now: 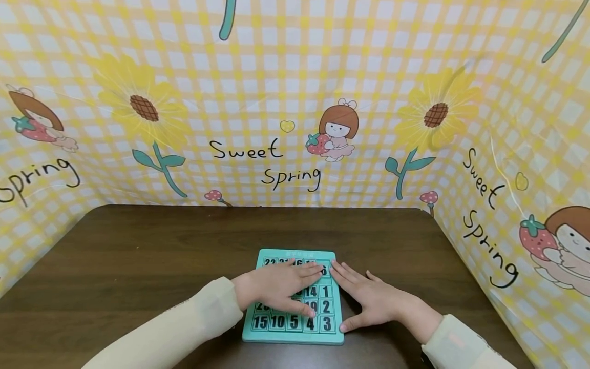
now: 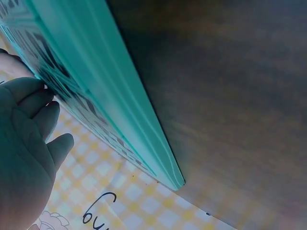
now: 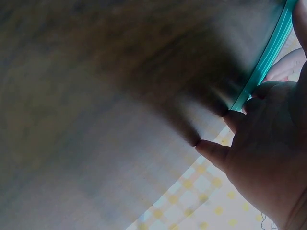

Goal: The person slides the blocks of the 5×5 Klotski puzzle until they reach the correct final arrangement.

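Teal number board (image 1: 293, 337) lies flat on the brown table (image 1: 161, 261). Left hand (image 1: 278, 284) extends over the board's numbered tiles (image 1: 326, 307), fingers straight, gripping nothing. Right hand (image 1: 371, 296) is at the board's right edge, fingers extended, thumb spread toward the near corner, gripping nothing. Checked cloth (image 1: 258, 77) hangs beyond the board.
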Motion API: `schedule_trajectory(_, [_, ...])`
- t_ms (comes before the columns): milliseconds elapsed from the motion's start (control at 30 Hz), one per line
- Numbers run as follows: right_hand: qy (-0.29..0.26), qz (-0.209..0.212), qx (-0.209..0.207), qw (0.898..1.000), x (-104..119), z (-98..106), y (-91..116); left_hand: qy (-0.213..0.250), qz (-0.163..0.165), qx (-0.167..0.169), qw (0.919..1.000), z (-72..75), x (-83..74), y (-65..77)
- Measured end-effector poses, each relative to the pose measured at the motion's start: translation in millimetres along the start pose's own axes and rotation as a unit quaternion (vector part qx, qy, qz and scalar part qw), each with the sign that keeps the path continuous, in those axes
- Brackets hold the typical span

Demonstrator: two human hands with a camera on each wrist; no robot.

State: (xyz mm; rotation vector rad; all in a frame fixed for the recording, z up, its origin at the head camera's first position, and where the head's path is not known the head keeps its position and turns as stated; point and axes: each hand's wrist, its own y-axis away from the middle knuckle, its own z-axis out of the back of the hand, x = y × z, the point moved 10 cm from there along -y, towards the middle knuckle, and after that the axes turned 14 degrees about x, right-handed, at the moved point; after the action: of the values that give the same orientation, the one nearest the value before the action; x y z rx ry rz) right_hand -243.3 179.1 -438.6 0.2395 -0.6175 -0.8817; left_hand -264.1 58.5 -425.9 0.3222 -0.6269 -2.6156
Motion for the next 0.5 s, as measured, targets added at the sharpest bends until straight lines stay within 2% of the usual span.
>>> schedule_trajectory(500, [-0.003,-0.004,0.001,1.0,-1.0,-0.9,-0.2,0.012,0.031,-0.004,0.9995,5.2,11.4,-9.7])
